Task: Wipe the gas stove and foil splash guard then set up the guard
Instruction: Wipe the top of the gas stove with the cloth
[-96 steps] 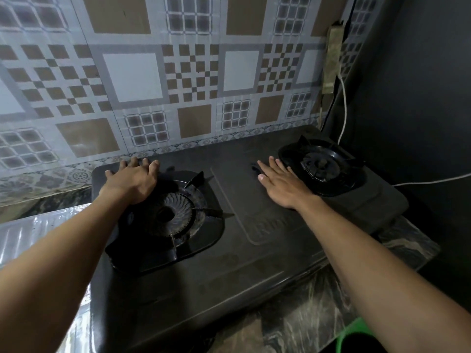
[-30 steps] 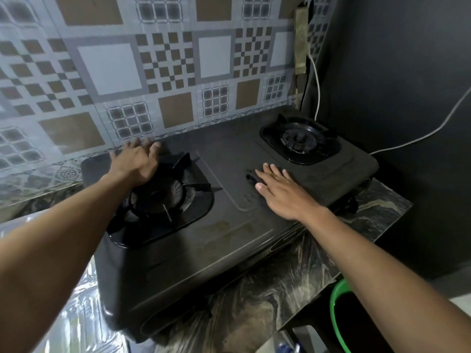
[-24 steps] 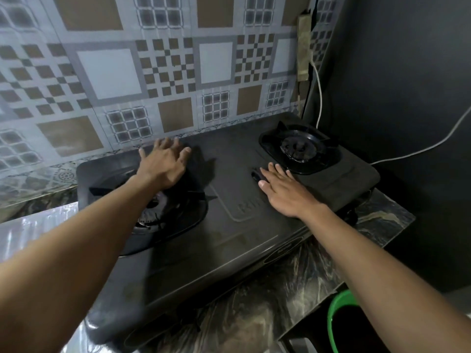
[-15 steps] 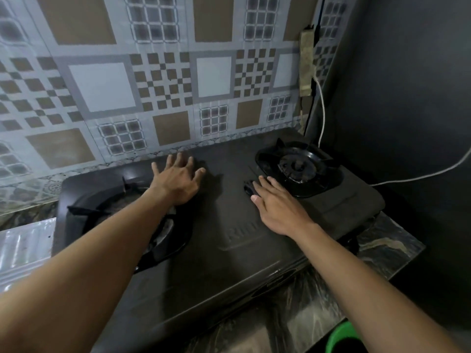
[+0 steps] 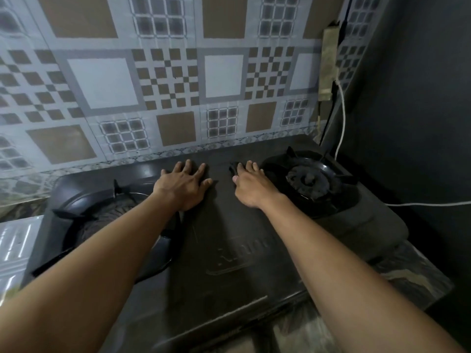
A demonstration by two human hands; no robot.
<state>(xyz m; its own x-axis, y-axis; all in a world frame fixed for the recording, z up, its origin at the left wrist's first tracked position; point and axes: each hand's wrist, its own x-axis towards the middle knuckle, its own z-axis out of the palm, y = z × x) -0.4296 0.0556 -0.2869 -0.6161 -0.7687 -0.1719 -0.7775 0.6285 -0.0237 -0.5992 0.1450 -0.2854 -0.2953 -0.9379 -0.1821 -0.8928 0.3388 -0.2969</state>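
1. The gas stove (image 5: 229,250), dark and two-burnered, sits on a marbled surface (image 5: 407,271), with its back edge close against the tiled wall (image 5: 163,80). Its right end reaches toward the surface's back right corner.
2. The left hand (image 5: 184,186) lies palm-down on the stove top near the stove's back edge. It is just right of the left burner (image 5: 102,220), its fingers are straight and spread apart, and it holds nothing.
3. The right hand (image 5: 251,186) also lies flat on the stove top, just left of the right burner (image 5: 307,178). Its fingers are straight and close together, pointing toward the wall.
4. A small dark thing (image 5: 232,168) shows on the stove top at the right hand's fingertips. I cannot tell what it is, nor whether the fingers press on it.
5. The two hands are near each other but apart, with a bare strip of the stove's middle panel between them.
6. The foil splash guard (image 5: 15,240), ribbed and silvery, lies flat beside the stove's left end, toward the surface's left edge. Only part of it is in view, and neither hand touches it.
7. A socket strip (image 5: 330,64) hangs upright on the wall above the back right corner. A white cable (image 5: 342,118) runs down from it and then right along a dark side wall (image 5: 420,98).
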